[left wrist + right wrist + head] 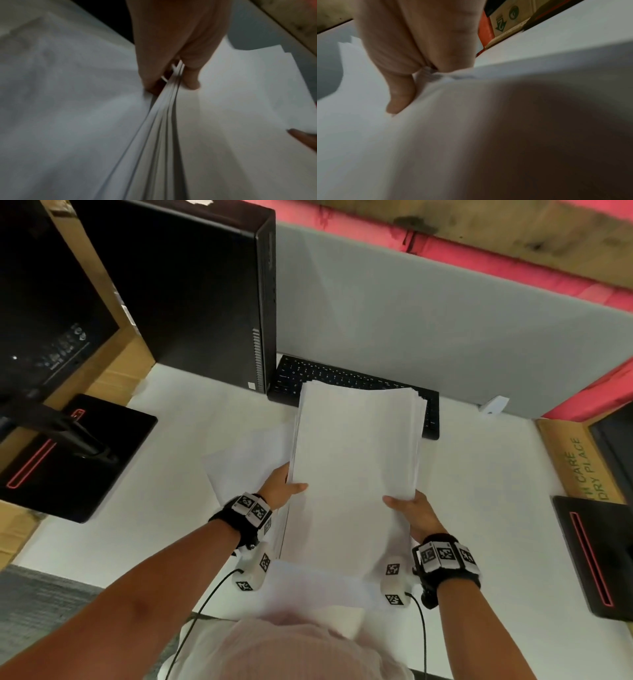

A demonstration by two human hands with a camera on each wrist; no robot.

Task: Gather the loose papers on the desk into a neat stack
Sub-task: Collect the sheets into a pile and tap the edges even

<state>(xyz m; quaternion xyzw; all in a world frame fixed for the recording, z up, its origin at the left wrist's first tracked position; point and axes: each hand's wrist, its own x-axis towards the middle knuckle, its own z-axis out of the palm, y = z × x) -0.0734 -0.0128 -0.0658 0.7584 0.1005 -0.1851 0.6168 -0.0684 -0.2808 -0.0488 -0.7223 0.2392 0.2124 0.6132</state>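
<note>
A thick bundle of white papers (352, 467) is held above the white desk (486, 494), its far edges fanned unevenly. My left hand (282, 486) grips the bundle's left edge, thumb on top, fingers under. The left wrist view shows the sheet edges (164, 108) pinched between thumb and fingers of that left hand (173, 75). My right hand (416, 510) grips the right edge the same way; its thumb lies on the top sheet (368, 94) in the right wrist view, where the right hand (412, 67) clamps the edge. Loose sheets (246, 460) lie on the desk under the bundle, to the left.
A black keyboard (342, 378) lies behind the papers against a grey partition (445, 313). A black computer tower (205, 292) and monitor stand base (75, 460) stand left. A cardboard box (575, 463) and another black base (596, 556) sit right. Another sheet (318, 587) lies near the front edge.
</note>
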